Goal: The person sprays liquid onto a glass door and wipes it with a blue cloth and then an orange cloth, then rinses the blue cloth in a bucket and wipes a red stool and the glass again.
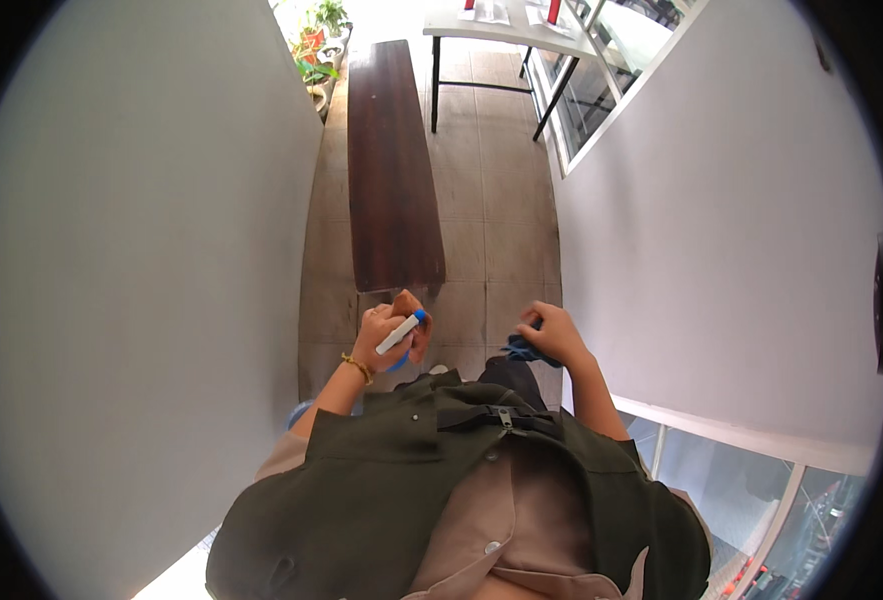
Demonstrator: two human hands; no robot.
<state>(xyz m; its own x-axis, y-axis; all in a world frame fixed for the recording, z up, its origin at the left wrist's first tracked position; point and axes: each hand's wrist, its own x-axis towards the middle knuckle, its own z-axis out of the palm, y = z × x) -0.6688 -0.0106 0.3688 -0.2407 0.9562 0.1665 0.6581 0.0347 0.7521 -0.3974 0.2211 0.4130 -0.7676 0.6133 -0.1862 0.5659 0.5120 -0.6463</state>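
Note:
My left hand (385, 337), with a yellow bracelet at its wrist, is closed around a white marker with a blue cap (399, 334) and an orange-brown cloth (420, 341). A blue thing shows partly under that hand; its kind cannot be told. My right hand (552, 330) holds a crumpled dark blue cloth (525, 349), and its fingers are slightly blurred. Both hands are apart, in front of my dark green vest.
A long dark wooden bench (392, 172) stands ahead on the tiled floor (460, 195). Beyond it are a white table (512, 34) with black legs and potted plants (321, 56). Pale walls run along the left (148, 225) and right (696, 247), with a window (599, 82) at the right.

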